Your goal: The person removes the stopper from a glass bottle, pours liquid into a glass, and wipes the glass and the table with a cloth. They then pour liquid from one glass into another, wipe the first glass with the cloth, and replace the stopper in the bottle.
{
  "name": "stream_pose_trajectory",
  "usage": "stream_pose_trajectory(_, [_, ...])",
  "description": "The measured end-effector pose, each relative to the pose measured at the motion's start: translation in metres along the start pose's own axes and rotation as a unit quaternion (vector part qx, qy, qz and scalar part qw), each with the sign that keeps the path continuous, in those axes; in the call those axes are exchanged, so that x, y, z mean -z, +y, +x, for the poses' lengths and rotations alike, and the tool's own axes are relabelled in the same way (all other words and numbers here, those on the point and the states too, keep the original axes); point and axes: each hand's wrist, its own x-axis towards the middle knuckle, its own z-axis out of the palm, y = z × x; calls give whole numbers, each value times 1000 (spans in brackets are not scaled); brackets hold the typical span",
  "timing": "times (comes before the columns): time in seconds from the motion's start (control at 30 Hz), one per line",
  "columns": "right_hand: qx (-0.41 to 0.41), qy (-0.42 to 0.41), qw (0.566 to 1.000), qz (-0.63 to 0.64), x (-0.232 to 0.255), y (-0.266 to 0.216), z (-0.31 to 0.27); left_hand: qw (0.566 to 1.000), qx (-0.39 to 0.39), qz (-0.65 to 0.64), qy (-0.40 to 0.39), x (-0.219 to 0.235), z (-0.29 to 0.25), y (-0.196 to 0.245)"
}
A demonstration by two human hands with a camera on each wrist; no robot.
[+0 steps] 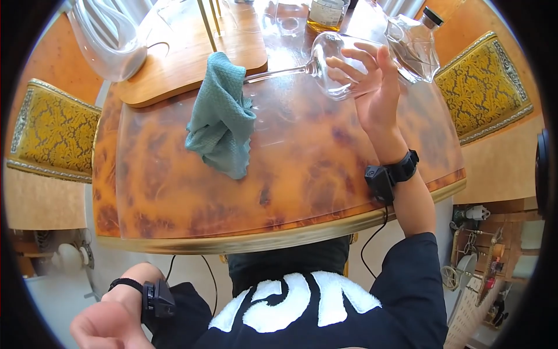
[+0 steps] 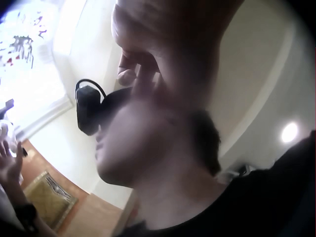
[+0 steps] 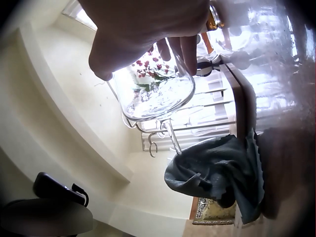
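Observation:
My right hand [image 1: 372, 81] holds a clear stemmed wine glass [image 1: 325, 52] by its bowl, thumb on one side and fingers on the other. The glass lies tilted sideways, its stem running left into a teal cloth [image 1: 224, 116]. That cloth drapes over the foot end, which is hidden. In the right wrist view, the bowl [image 3: 155, 98] shows beneath the palm, with the cloth [image 3: 217, 173] beyond the stem. My left hand [image 1: 107, 326] is raised at the lower left, away from the table. The left wrist view has this hand [image 2: 148, 29] close to the face, fingers bent loosely.
A wooden board [image 1: 168, 75] with brass rods stands at the back left, beside a curved glass vessel [image 1: 110, 41]. Behind the glass are an amber bottle [image 1: 325, 14] and an angular clear decanter [image 1: 415, 46]. The table's gold edge [image 1: 279, 241] runs before the body; patterned chairs [image 1: 491, 87] flank it.

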Motion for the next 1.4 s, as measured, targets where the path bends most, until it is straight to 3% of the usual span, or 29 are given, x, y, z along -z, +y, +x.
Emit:
stream_pose_trajectory(0.13, [7, -2, 1000, -4, -2, -1, 0, 1000, -3, 11, -1, -4, -2, 1])
stream_pose_trajectory(0.3, [10, 3, 1000, -15, -1, -2, 0, 996, 66, -32, -48, -6, 6, 5])
stream_pose_trajectory(0.53, [13, -7, 1000, -4, -2, -1, 1, 997, 17, -74, -11, -7, 4, -1])
stream_pose_trajectory(0.73, [5, -9, 1000, -20, 0, -3, -1, 987, 113, -106, -35, -7, 10, 7])
stream_pose_trajectory(0.8, [6, -14, 1000, -10, 0, -2, 0, 995, 22, -97, -4, -8, 10, -4])
stream_pose_trajectory(0.9, [-3, -17, 999, -46, 2, -1, 0, 994, 8, -108, 15, -10, 4, -6])
stream_pose_trajectory(1.13, [3, -5, 1000, -21, -2, -4, 0, 994, 14, -104, 20, -10, 8, -4])
stream_pose_trajectory(1.2, [3, -5, 1000, -24, -1, -3, 0, 986, 52, -154, 23, -11, 9, -1])
stream_pose_trajectory(1.3, [-10, -9, 999, -46, 3, -2, -2, 989, 70, -131, 21, -11, 12, 2])
stream_pose_trajectory(1.4, [-6, -15, 999, -36, 3, -2, -1, 994, 34, -102, 13, -11, 9, -4])
